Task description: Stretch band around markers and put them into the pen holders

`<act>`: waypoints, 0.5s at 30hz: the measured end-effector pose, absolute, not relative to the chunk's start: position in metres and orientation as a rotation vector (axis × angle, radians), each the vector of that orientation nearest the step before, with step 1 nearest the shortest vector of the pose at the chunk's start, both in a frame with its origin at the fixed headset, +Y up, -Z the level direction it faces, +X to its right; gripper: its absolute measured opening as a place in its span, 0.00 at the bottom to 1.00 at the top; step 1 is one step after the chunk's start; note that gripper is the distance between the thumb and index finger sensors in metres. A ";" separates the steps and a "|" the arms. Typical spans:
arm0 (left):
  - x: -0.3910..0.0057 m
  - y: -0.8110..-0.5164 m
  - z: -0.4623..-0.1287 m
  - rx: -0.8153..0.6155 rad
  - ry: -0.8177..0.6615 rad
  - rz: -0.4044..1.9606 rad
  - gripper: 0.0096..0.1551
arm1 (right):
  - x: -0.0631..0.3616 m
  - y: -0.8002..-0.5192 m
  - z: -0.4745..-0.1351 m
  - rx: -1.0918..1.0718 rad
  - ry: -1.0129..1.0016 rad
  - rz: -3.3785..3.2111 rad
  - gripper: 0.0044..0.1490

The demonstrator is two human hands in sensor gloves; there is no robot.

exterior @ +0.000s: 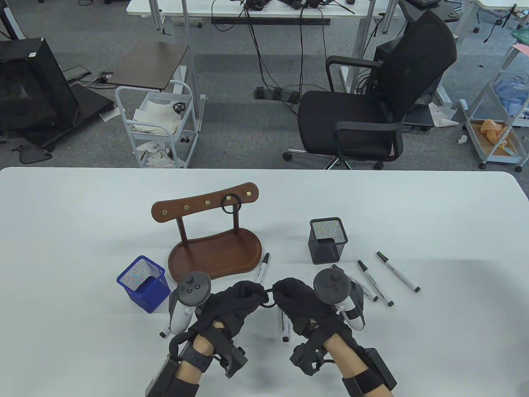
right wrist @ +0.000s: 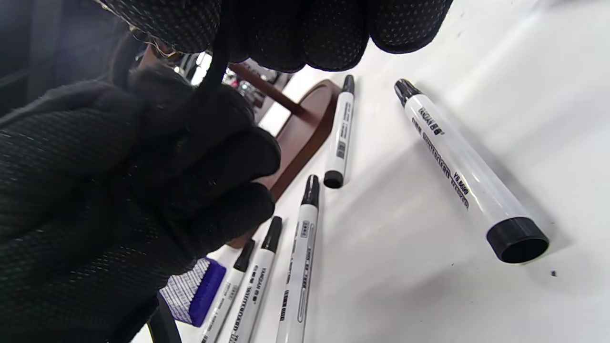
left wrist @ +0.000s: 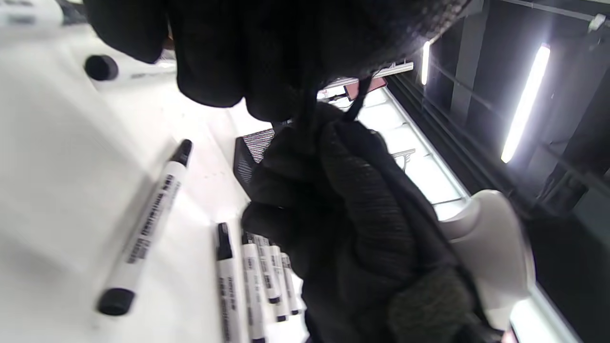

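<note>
This is an office used as a workroom. Beyond the far edge of the white table [exterior: 413, 198] lies grey carpet [exterior: 248, 136], with a black mesh swivel chair [exterior: 372, 107] on castors and height-adjustable desks [exterior: 264, 10] trailing cables to power strips [exterior: 277, 94]. White rolling carts [exterior: 159, 124] hold papers and cloth, and long ceiling strip lights [left wrist: 524, 100] show in the left wrist view.

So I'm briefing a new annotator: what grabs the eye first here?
The two gloved hands, left hand and right hand, meet at the table's near edge, pulling a black band between them. Behind them stands a brown wooden rack, flanked by a blue holder and a black holder, with white markers scattered around.
</note>
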State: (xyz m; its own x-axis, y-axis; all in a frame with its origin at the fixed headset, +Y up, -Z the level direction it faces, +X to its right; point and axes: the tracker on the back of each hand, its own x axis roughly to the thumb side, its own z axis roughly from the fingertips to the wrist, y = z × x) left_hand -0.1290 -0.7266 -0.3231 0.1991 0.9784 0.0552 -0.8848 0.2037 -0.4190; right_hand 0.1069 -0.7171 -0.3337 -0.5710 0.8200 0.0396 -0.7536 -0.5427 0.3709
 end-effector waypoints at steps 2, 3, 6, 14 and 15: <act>-0.131 -0.726 -0.323 -0.332 -0.355 1.383 0.21 | 0.105 -0.717 -0.335 0.251 0.393 2.156 0.24; -0.133 -0.726 -0.323 -0.333 -0.355 1.408 0.21 | 0.104 -0.717 -0.335 0.246 0.392 2.148 0.24; -0.136 -0.725 -0.324 -0.326 -0.370 1.467 0.21 | 0.101 -0.717 -0.337 0.242 0.397 2.128 0.24; -0.146 -0.737 -0.328 -0.384 -0.366 1.721 0.22 | 0.085 -0.717 -0.348 0.229 0.381 2.096 0.25; -0.148 -0.737 -0.329 -0.384 -0.358 1.727 0.21 | 0.082 -0.718 -0.349 0.233 0.384 2.093 0.25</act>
